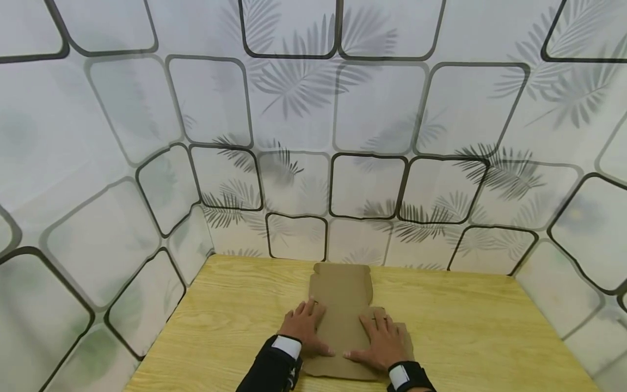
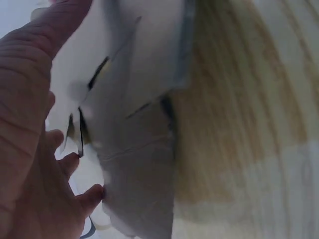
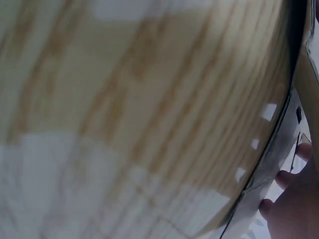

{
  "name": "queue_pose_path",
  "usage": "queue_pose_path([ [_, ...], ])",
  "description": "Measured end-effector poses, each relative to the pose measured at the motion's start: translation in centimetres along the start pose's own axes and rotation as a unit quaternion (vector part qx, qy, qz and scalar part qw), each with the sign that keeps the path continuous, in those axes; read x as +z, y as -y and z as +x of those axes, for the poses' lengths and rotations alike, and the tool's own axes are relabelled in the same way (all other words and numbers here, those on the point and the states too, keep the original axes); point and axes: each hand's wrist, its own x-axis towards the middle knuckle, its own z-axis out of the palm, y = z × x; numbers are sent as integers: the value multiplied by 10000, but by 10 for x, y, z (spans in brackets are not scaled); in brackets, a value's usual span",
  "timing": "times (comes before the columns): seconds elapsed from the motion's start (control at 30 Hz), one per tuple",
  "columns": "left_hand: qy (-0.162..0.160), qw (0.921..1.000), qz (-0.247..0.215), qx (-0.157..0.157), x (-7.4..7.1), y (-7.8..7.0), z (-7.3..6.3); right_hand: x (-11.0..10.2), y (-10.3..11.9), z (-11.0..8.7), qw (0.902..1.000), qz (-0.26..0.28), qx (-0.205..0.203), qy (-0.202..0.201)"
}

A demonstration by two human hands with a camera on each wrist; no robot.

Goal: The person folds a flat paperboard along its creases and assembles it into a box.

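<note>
A brown cardboard box blank [image 1: 340,321], unfolded and lying mostly flat, is on the wooden table in front of me. My left hand [image 1: 305,328] rests on its left edge, fingers spread and pointing away, thumb towards the middle. On the right part lies my right hand [image 1: 381,343], its fingers fairly straight and its thumb reaching inward. Slits and a crease show in the cardboard [image 2: 139,184] beside the left fingers in the left wrist view. Only a narrow strip of cardboard [image 3: 271,164] and some right fingertips appear in the right wrist view.
The light wooden table [image 1: 470,326] extends to both sides of the cardboard. Pale curtain walls [image 1: 294,185] with dark rounded squares and leaf prints stand behind the table and along its left and right sides.
</note>
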Motion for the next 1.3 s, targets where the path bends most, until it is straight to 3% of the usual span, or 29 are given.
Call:
queue_pose_path([
  [0.4,-147,9984,519,162,4,-4,-9,-12,-2,1,9985,-170,96,518],
  [0.63,26,9985,554,8,0,-16,-16,-20,-3,1,9975,-30,65,705],
  [0.97,-318,9950,915,-234,10,-20,-24,-18,-12,4,9971,-222,-64,722],
  [1.3,-219,9936,955,-570,11,-30,-30,-25,-11,2,9963,-338,-235,749],
])
